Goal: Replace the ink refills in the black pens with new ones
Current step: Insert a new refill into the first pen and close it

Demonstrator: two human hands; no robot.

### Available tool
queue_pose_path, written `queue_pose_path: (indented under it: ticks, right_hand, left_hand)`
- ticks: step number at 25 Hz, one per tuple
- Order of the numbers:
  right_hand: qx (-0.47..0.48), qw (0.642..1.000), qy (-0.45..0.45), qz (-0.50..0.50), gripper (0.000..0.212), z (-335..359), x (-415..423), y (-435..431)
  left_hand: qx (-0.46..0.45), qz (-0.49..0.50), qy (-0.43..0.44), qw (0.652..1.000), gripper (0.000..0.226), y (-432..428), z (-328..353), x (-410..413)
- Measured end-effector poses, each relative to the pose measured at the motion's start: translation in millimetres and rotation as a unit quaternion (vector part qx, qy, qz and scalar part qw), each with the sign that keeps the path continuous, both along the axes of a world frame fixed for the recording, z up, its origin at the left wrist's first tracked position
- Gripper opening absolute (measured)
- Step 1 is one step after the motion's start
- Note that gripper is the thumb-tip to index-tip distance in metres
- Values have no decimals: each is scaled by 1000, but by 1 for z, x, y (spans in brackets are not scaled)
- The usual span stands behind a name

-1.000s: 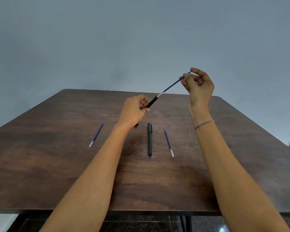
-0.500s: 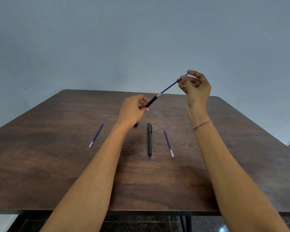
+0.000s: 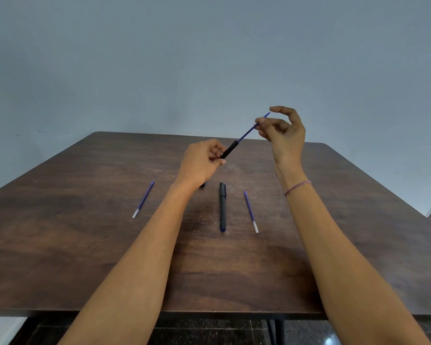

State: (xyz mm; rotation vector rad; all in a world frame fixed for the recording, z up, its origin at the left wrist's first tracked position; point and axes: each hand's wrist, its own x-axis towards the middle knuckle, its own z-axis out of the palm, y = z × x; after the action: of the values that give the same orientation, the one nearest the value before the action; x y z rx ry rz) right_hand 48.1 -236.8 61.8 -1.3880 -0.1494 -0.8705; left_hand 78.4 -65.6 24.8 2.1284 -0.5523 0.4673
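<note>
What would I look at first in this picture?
Two hands are up above the middle of the table: the left hand grips a black pen barrel, and the right hand pinches the blue refill sticking out of it. Below them lie a second pen and two loose refills, one on each side.

dark wooden table (image 3: 84, 245) | grey-blue wall (image 3: 134, 58) | braided wrist bracelet (image 3: 297, 187)

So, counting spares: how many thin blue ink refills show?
3 blue refills: one left on the wooden table, one right of the lying black pen, one in the right hand, poking from the left hand's black barrel. Pens may hide more.
</note>
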Motion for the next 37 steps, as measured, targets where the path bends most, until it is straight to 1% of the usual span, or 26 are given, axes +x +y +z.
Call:
queue_pose_path:
  ticks: [7, 20, 24, 27, 31, 33, 35, 37]
  right_hand:
    - [-27, 999, 25, 24, 9, -7, 5, 7]
    - [-32, 997, 53, 44, 11, -11, 10, 12]
    - [-47, 997, 52, 42, 5, -13, 9, 16]
    - [-75, 996, 42, 35, 6, -15, 8, 19]
    - [-99, 994, 42, 11, 18, -17, 9, 19]
    - [-111, 993, 46, -18, 20, -19, 10, 18]
    - [-152, 986, 51, -51, 17, -23, 11, 20]
    - [-218, 970, 81, -63, 12, -30, 12, 28]
  left_hand:
    - [-13, 0, 1, 1000, 20, -1, 1, -1]
    - [0, 4, -23, 1000, 18, 2, 1, 3]
    - [-6, 6, -18, 1000, 17, 4, 0, 4]
    - [-10, 9, -11, 1000, 18, 5, -1, 5]
    - [-32, 21, -1, 999, 18, 6, -1, 7]
    - [-50, 39, 0, 998, 18, 10, -1, 8]
    - [-74, 70, -1, 995, 18, 16, -2, 12]
    - [-104, 115, -6, 988, 18, 24, -4, 15]
